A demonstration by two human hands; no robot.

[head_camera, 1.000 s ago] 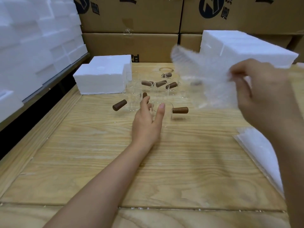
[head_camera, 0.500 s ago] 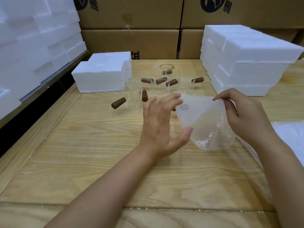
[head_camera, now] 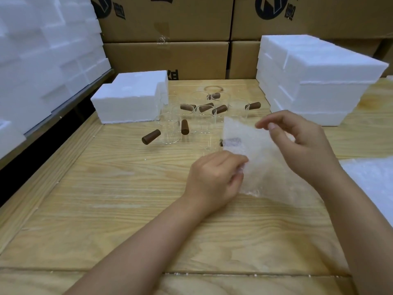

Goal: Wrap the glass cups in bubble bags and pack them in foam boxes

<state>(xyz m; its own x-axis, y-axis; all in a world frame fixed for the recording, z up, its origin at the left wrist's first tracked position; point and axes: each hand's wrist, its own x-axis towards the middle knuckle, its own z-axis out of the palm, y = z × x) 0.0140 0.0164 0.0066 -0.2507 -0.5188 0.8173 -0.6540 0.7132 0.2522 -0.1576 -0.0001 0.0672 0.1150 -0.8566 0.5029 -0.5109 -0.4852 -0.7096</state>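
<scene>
A clear bubble bag (head_camera: 253, 154) hangs above the wooden table (head_camera: 106, 209), held between both hands. My left hand (head_camera: 214, 179) pinches its lower left edge with curled fingers. My right hand (head_camera: 302, 145) pinches its upper right edge between thumb and fingertips. Behind the bag stand several glass cups (head_camera: 170, 130) with brown wooden handles (head_camera: 151, 136), grouped in the middle of the table. One cup is partly hidden behind the bag. A foam box (head_camera: 129, 99) sits to the left of the cups.
A stack of foam boxes (head_camera: 319, 79) stands at the back right. More foam pieces (head_camera: 42, 50) fill the shelf on the left. Cardboard cartons (head_camera: 165, 58) line the back. A pile of bubble bags (head_camera: 372, 184) lies at the right table edge.
My right hand brought the bubble bag down from the upper right to above the table's middle. My left hand left the cup, opened toward the bag and now pinches its lower edge.
</scene>
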